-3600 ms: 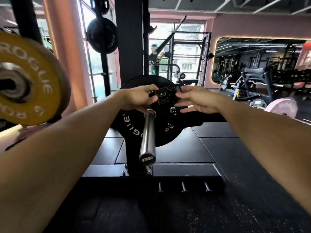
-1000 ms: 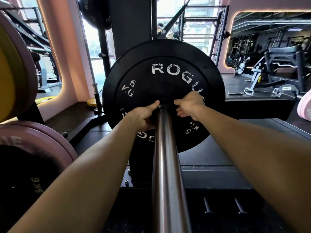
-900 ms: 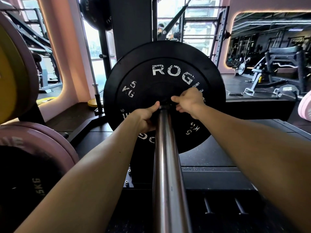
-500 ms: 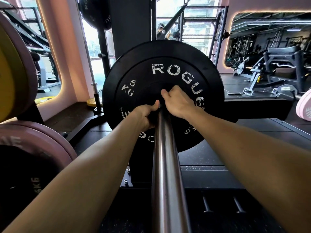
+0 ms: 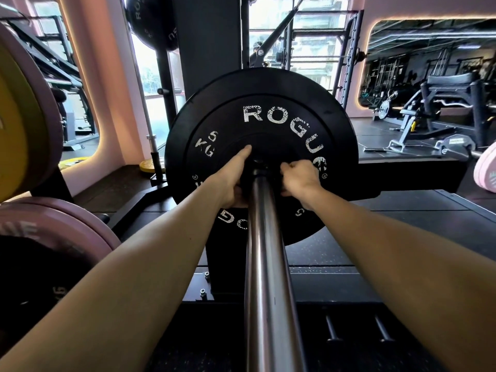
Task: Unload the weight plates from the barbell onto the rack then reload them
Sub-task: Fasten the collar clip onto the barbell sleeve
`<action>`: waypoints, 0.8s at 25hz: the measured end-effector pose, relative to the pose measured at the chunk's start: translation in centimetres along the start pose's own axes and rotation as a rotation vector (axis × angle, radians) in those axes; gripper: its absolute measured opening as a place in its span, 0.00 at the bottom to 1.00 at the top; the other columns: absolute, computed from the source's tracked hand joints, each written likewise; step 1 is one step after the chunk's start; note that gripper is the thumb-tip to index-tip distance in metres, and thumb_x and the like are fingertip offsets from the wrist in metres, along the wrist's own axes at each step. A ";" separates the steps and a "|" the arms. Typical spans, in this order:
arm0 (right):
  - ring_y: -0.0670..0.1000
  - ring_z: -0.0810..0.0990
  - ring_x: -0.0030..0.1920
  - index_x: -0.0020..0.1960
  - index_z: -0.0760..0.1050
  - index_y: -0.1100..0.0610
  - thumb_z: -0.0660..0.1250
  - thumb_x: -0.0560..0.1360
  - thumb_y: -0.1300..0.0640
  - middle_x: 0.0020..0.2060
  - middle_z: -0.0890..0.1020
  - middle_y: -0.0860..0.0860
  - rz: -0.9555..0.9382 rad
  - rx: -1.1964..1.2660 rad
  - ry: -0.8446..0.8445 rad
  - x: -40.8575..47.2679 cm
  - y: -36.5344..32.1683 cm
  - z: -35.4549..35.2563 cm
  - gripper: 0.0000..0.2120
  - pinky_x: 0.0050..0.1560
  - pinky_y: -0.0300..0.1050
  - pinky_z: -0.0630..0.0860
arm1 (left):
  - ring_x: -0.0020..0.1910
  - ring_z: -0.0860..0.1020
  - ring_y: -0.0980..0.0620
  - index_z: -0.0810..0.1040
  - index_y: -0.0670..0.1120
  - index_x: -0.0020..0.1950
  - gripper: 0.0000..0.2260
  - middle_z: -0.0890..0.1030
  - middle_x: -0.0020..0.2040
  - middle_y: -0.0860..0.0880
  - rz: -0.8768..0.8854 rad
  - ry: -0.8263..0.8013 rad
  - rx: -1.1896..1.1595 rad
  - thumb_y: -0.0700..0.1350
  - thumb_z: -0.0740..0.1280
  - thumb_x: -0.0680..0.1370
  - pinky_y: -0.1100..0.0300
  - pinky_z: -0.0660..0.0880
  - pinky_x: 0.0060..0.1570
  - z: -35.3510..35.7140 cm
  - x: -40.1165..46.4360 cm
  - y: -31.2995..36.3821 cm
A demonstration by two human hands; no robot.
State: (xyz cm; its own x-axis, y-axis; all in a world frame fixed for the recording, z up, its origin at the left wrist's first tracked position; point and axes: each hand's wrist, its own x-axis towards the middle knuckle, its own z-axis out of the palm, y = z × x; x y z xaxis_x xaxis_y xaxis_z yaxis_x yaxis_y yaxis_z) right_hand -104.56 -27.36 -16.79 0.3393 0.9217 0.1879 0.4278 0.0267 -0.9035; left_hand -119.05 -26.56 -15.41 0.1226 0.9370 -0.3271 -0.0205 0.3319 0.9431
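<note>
A black ROGUE 5 kg weight plate (image 5: 268, 116) sits on the steel barbell sleeve (image 5: 268, 264), which runs from me to its hub. A black collar (image 5: 259, 166) rests against the hub, mostly hidden by my hands. My left hand (image 5: 232, 183) is on the left of the sleeve, fingers curled at the collar and the index finger stretched up onto the plate face. My right hand (image 5: 299, 179) is on the right of the sleeve, fingers curled on the collar.
A yellow plate (image 5: 16, 116) and a pink plate (image 5: 53, 232) hang on storage pegs close at my left. The dark rack upright (image 5: 206, 49) stands behind the plate, with another black plate (image 5: 150, 20) high up. A pink plate (image 5: 485, 170) and a bench (image 5: 456, 103) are at right.
My right hand has slid from on top of the sleeve to its right side. My left index finger has stretched out onto the plate. The plate and bar have not moved.
</note>
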 end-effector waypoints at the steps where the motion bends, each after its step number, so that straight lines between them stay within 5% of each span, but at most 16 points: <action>1: 0.62 0.83 0.48 0.46 0.80 0.64 0.63 0.79 0.54 0.50 0.82 0.64 0.061 0.064 0.003 0.0 0.5 0.1 0.14 0.47 0.55 0.82 | 0.31 0.84 0.47 0.80 0.43 0.49 0.30 0.85 0.34 0.45 0.002 0.005 0.023 0.71 0.66 0.71 0.56 0.79 0.28 0.1 0.2 -0.1; 4: 0.53 0.82 0.37 0.48 0.81 0.63 0.67 0.77 0.55 0.49 0.83 0.59 0.137 0.112 0.025 -0.3 1.0 0.6 0.11 0.26 0.38 0.78 | 0.45 0.84 0.45 0.80 0.44 0.60 0.32 0.85 0.50 0.45 0.032 0.022 0.036 0.68 0.71 0.68 0.52 0.82 0.44 0.3 1.3 -0.6; 6: 0.54 0.83 0.40 0.50 0.81 0.65 0.67 0.77 0.54 0.49 0.83 0.59 0.135 0.113 0.033 -0.1 1.1 0.8 0.13 0.36 0.45 0.83 | 0.51 0.83 0.43 0.78 0.45 0.64 0.34 0.83 0.57 0.44 0.058 0.060 -0.010 0.65 0.74 0.66 0.47 0.80 0.54 0.3 1.8 -0.6; 9: 0.58 0.83 0.47 0.53 0.79 0.65 0.65 0.78 0.53 0.51 0.82 0.60 0.125 0.068 0.026 0.0 1.1 0.8 0.15 0.50 0.52 0.82 | 0.48 0.84 0.43 0.80 0.43 0.59 0.31 0.84 0.53 0.43 0.102 0.137 -0.078 0.61 0.77 0.64 0.46 0.82 0.46 0.6 2.4 -0.8; 12: 0.58 0.82 0.51 0.53 0.79 0.63 0.65 0.78 0.52 0.54 0.82 0.61 0.092 -0.002 0.045 0.2 1.2 0.7 0.15 0.50 0.44 0.77 | 0.40 0.84 0.45 0.80 0.42 0.46 0.22 0.85 0.45 0.44 0.171 0.281 -0.086 0.57 0.79 0.65 0.52 0.80 0.30 0.4 3.4 -1.3; 17: 0.59 0.82 0.52 0.48 0.76 0.60 0.64 0.79 0.51 0.53 0.82 0.60 0.077 -0.028 0.029 0.0 1.0 0.6 0.11 0.55 0.49 0.79 | 0.46 0.85 0.44 0.79 0.43 0.60 0.31 0.84 0.52 0.43 0.077 0.126 -0.084 0.62 0.77 0.67 0.48 0.83 0.41 -0.3 3.2 -1.4; 20: 0.58 0.83 0.48 0.46 0.79 0.61 0.63 0.80 0.52 0.43 0.81 0.55 0.039 -0.005 0.015 -0.9 1.1 0.3 0.13 0.53 0.52 0.80 | 0.44 0.84 0.44 0.78 0.43 0.61 0.32 0.83 0.52 0.43 0.075 0.136 0.004 0.66 0.74 0.68 0.52 0.81 0.33 -0.3 2.4 -1.5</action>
State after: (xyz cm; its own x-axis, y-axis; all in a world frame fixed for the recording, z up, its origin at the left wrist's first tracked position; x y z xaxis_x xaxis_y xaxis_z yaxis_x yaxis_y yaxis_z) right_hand -104.65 -27.99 -18.07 0.3683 0.9160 0.1588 0.4180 -0.0105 -0.9084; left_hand -119.06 -24.80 -17.66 -0.0149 0.9654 -0.2602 -0.0209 0.2599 0.9654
